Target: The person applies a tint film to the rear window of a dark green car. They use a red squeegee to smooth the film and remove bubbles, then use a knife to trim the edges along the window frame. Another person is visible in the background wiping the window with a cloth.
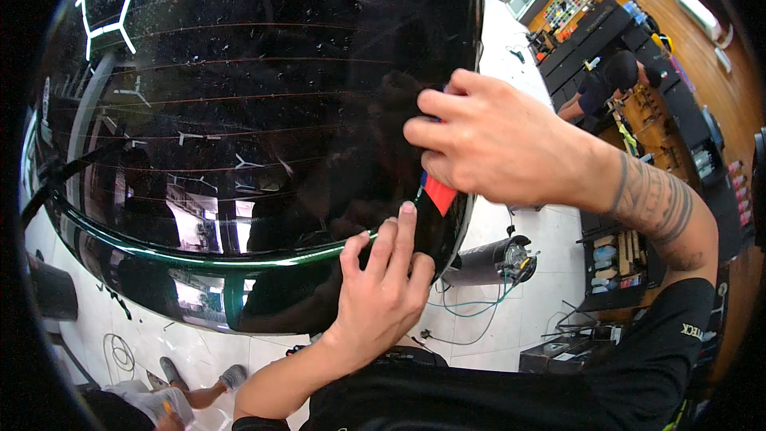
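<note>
- A large dark, glossy pane (239,152), crossed by fine reddish lines, fills the upper left and middle of the view; its right edge and curved lower edge meet at a corner near the hands.
- The right hand (487,140) is closed around a red tool (439,195), fingers curled over it, so that most of the tool is hidden.
- The tool's red part sticks out below the fist, its tip pointing down, near the pane's lower right corner.
- The left hand (387,271) has its fingers outstretched and slightly apart, fingertips at the pane's lower edge just left of that corner; the index fingertip is just beside the tool. Whether anything thin lies under these fingers I cannot tell.
- A glossy dark panel (291,303) runs along the pane's lower edge, with a bright greenish reflection between them.
- A black bar (80,164) reaches in over the pane's left edge.
- Beyond the right edge, a black cylinder (483,263) and a blue-green hose (471,311) are on the pale tiled floor (515,323).
- Farther off at upper right, a co-worker (597,94) in dark clothes bends beside black cabinets (586,29).
- At lower left, another person's grey shorts (159,407) and shoes (233,377) show.
</note>
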`<state>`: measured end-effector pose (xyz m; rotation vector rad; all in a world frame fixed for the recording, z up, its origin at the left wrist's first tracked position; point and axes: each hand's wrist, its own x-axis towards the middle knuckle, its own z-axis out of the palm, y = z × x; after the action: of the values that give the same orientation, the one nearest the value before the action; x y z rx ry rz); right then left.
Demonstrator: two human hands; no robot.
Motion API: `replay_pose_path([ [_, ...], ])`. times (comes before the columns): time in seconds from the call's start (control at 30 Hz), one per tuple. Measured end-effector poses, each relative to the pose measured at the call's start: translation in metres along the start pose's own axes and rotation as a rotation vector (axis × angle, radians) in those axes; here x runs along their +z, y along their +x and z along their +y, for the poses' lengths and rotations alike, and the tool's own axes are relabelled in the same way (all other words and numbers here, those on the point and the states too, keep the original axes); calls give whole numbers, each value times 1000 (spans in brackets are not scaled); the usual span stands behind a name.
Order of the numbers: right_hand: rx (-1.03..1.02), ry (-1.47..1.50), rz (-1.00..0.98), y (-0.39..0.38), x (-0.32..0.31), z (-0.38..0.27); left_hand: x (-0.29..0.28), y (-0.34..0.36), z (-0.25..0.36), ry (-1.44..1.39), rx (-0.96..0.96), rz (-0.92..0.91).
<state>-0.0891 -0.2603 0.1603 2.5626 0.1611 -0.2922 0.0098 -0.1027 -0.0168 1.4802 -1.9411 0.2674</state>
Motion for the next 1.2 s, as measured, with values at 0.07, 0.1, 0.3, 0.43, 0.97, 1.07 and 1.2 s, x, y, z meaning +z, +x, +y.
replay_pose_path([
  [0.07, 13, -30, 67, -6, 4, 8, -1, 1, 1, 34, -2, 3],
  [0.1, 60, -19, 110, -16, 5, 15, -1, 1, 1, 48, 4, 7],
  [0.3, 760, 1143, 938, -90, 59, -38, -4, 0, 7, 130, 20, 11],
  [0.43, 754, 1802, 1327, -81, 113, -88, -13, 7, 7, 136, 41, 27],
  [0.97, 774, 2039, 1460, -34, 121, -81, -50, 124, -15, 264, -268, 141],
  [1.07, 850, 1885, 1448, -32, 134, -76, -44, 133, -6, 351, -349, 109],
  [1.2, 916, 1699, 1438, -17, 138, -72, -41, 138, -17, 386, -362, 159],
])
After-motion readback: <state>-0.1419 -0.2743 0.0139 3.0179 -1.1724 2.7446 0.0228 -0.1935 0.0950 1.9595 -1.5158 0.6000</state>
